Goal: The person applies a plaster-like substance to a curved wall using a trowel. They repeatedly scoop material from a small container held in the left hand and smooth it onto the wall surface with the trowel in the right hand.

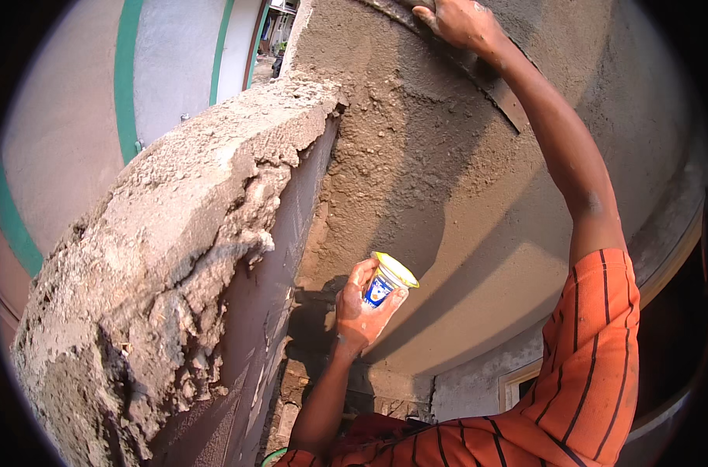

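Note:
My left hand is wrapped round a small plastic cup, white and blue with a yellow rim, tilted slightly in front of the wall. High up, my right hand grips a long flat plastering float lying against the wall. The float's upper end runs out of view, and part of it is behind my hand and forearm. Grey mortar coats the wall, rough and lumpy on the left and smoother to the right. Wet mortar specks my fingers.
To the left stands a low wall topped with rough, crumbling mortar, its edge jagged. Beyond it is a pale wall with green stripes. A wooden frame sits at lower right. Rubble and bricks lie low between the walls.

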